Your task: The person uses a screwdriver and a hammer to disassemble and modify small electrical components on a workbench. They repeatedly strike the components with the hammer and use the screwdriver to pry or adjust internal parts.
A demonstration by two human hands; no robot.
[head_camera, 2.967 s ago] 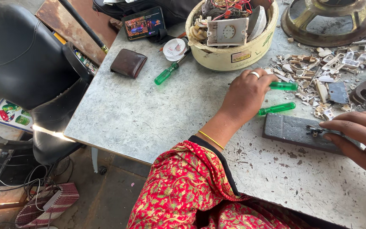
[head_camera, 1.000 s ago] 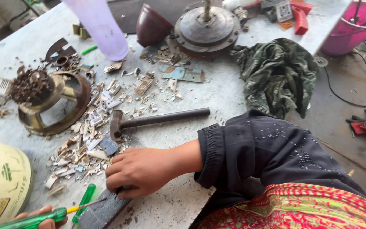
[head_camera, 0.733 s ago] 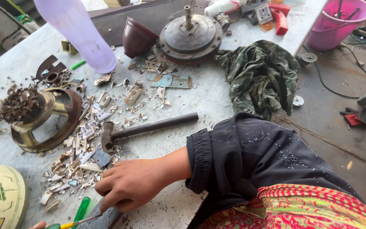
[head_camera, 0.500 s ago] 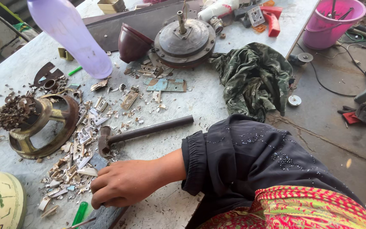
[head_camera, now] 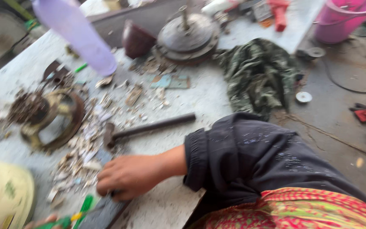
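A pale grey worktable (head_camera: 242,32) fills most of the blurred view, its surface strewn with scrap; a dark sleeve (head_camera: 250,157) over red and yellow patterned cloth (head_camera: 301,212) takes up the lower right corner; a crumpled dark green rag (head_camera: 259,74) lies on the table's far right side, just beyond the sleeve; a tall lilac plastic bottle (head_camera: 79,36) leans in at the upper left; a round grey metal motor part (head_camera: 187,36) with a spindle stands at the top centre, a dark red bowl-shaped piece (head_camera: 136,40) just beside it; a pink bucket (head_camera: 344,19) sits off the table at the top right; a rusty ring-shaped housing (head_camera: 51,121) lies at the left, and a cream tub (head_camera: 5,199) shows at the bottom left corner; a hammer (head_camera: 149,127) with a dark handle lies flat between the ring and the sleeve, among a spread of small pale metal scraps (head_camera: 85,148); the right hand (head_camera: 130,176) rests just in front of the hammer, fingers curled down and pressing on the near end of a dark flat metal block (head_camera: 106,212); whether they close around it I cannot tell; the left hand (head_camera: 43,221) barely enters at the bottom edge, fingers closed on a green-handled screwdriver (head_camera: 70,216) lying just left of the block
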